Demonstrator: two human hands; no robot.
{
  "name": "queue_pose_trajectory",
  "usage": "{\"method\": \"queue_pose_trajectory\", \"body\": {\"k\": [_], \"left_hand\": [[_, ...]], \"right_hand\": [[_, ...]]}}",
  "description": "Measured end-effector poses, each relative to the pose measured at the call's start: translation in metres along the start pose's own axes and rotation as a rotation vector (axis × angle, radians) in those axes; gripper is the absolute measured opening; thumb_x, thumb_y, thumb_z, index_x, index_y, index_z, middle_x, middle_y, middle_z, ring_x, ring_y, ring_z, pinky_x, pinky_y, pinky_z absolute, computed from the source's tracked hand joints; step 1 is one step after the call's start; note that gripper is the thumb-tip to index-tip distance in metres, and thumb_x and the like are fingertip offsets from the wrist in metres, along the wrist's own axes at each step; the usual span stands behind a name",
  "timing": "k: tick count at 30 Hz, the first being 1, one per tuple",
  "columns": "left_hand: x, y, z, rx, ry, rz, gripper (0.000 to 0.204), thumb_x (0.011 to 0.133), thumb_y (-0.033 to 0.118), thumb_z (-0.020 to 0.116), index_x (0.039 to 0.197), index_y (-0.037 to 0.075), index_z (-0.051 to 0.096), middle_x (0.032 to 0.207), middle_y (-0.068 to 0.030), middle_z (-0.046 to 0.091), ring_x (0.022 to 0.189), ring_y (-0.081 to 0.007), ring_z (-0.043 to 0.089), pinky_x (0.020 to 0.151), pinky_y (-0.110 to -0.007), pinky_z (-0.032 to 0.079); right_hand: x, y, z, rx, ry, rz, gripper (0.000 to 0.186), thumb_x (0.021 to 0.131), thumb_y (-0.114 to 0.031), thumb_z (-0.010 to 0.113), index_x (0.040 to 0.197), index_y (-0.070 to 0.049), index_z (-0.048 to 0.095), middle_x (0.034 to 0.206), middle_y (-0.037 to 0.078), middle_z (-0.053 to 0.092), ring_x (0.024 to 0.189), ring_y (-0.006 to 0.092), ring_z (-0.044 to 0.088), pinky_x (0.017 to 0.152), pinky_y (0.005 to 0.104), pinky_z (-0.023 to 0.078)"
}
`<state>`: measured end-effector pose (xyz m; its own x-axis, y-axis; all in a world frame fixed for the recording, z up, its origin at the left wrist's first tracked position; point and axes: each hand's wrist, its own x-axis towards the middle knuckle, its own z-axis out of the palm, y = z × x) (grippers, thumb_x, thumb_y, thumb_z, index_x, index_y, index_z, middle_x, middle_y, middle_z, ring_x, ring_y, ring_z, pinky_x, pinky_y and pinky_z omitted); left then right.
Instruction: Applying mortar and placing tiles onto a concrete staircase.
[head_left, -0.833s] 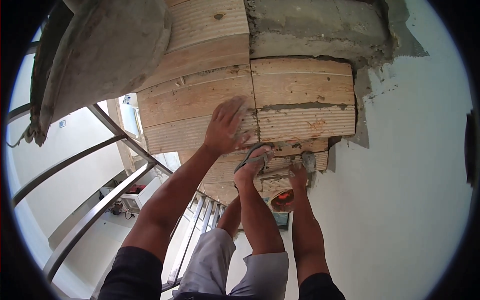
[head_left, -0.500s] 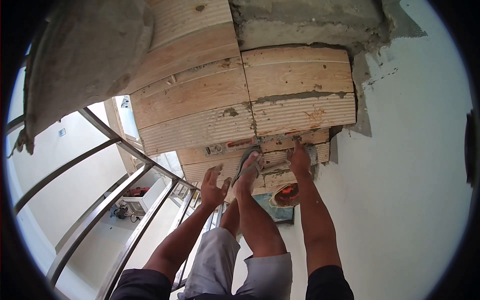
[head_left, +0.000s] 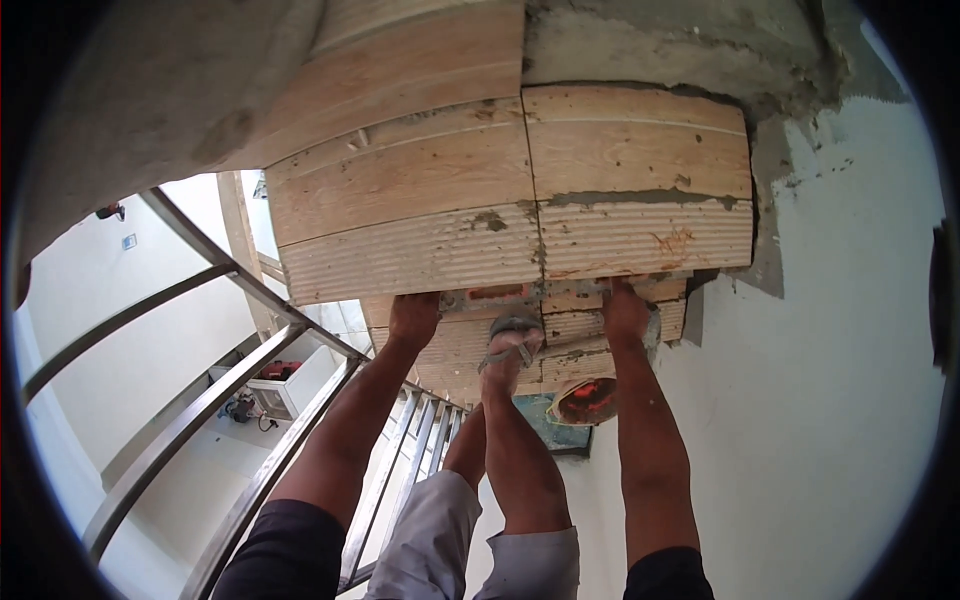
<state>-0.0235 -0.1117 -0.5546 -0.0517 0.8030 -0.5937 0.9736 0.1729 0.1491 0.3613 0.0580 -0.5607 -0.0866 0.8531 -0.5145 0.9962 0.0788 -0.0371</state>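
A long spirit level (head_left: 497, 293), smeared with mortar and showing red parts, lies along the front edge of the wood-patterned stair tiles. My left hand (head_left: 412, 318) grips its left end, fingers closed over the top. Farther right, my right hand (head_left: 626, 315) is closed on the same level; its fingertips are partly hidden at the tile edge. Above the level is the ribbed front strip of a tiled step (head_left: 640, 235), spotted with mortar. My sandalled foot (head_left: 513, 345) stands on the lower step between my hands.
Metal railing bars (head_left: 190, 412) run down the left side. A white wall (head_left: 830, 420) bounds the right. A round container (head_left: 585, 402) with red inside sits on the lower steps. A large grey, dusty object (head_left: 150, 110) fills the upper left; bare concrete (head_left: 660, 45) shows above.
My left hand has moved up from open air and closed on the level's left end. My right hand has gone from a pointing touch to a grip. The view has shifted slightly.
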Motion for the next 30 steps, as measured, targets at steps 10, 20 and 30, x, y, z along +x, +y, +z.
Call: {"method": "queue_pose_trajectory", "body": {"k": [10,20,30], "left_hand": [[-0.129,0.003,-0.111,-0.055,0.142,-0.035,0.069,0.080,0.023,0.082,0.143,0.005,0.061,0.135,-0.0123,0.061,0.124,-0.0337,0.058,0.101,-0.049,0.050],[-0.092,0.025,-0.286,-0.239,0.074,0.072,0.065,0.088,0.025,0.078,0.147,0.007,0.061,0.148,-0.0171,0.063,0.145,-0.0385,0.051,0.122,-0.052,0.038],[0.131,0.067,-0.256,-0.267,0.533,0.494,0.072,0.104,0.044,0.064,0.161,0.004,0.044,0.170,-0.0189,0.039,0.157,-0.0368,0.037,0.133,-0.051,0.024]], "right_hand": [[-0.119,0.011,-0.082,0.036,0.104,-0.265,0.041,0.094,-0.029,0.077,0.132,-0.017,0.066,0.102,0.012,0.074,0.088,0.0349,0.075,0.072,0.0492,0.060],[-0.193,-0.003,-0.174,0.235,0.299,-0.380,0.026,0.091,-0.025,0.079,0.108,-0.005,0.073,0.093,0.014,0.071,0.078,0.0375,0.069,0.068,0.0480,0.057],[-0.213,-0.009,-0.175,0.292,0.330,-0.346,0.031,0.093,-0.026,0.075,0.115,-0.004,0.074,0.086,0.015,0.069,0.073,0.0368,0.069,0.067,0.0466,0.056]]}}
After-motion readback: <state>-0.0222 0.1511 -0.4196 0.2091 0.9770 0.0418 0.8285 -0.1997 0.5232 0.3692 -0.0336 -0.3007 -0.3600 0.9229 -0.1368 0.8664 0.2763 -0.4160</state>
